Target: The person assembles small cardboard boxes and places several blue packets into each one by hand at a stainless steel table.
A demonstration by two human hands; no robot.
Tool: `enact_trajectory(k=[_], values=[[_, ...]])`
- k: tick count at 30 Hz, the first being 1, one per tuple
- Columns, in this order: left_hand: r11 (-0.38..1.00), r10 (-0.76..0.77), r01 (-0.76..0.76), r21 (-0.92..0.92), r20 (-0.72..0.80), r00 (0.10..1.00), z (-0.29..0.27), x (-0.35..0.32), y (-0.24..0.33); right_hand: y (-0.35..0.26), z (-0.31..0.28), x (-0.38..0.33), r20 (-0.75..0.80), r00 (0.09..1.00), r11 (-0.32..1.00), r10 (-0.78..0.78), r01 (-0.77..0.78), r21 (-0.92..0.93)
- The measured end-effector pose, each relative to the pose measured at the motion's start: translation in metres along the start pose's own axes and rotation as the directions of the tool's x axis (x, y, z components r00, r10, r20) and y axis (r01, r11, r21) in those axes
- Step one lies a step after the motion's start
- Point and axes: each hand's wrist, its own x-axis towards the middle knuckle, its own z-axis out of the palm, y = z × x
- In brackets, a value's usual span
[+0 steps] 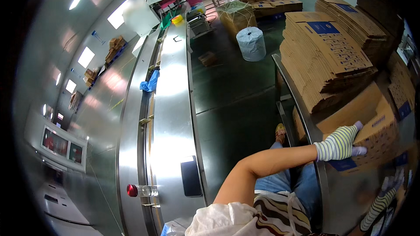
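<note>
My left hand [340, 143], in a white glove striped yellow-green and grey, grips the near side of a partly opened cardboard box [379, 133]. Its thumb and fingers close over the cardboard at the box's left end. Brown with blue printed patches, the box has a flap standing up at the back. Low at the right rim, my right hand [389, 188] wears a matching glove. Its fingers are stretched out just below the box, with nothing seen in them; the picture is dim and bent there.
Tall stacks of flattened cartons [323, 52] stand on the metal table [330, 192] at right. Along the left runs a steel conveyor bench [175, 105] with a phone [191, 176], a red-capped clear bottle [141, 190] and blue plastic [150, 81]. A wrapped roll [250, 44] stands on the floor.
</note>
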Motion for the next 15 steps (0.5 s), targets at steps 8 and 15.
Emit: enact_trajectory(k=[8,15], values=[[0.859,-0.014,0.051,-0.510,0.075,0.997,0.097,-0.025,-0.040,-0.140,0.019,0.020,-0.028,1.000,0.994,-0.012,0.009,-0.105],[0.369,-0.221,0.277,-0.887,0.206,0.953,0.196,-0.056,-0.153,-0.209,0.091,0.021,0.249,0.929,0.937,-0.273,0.315,-0.148]])
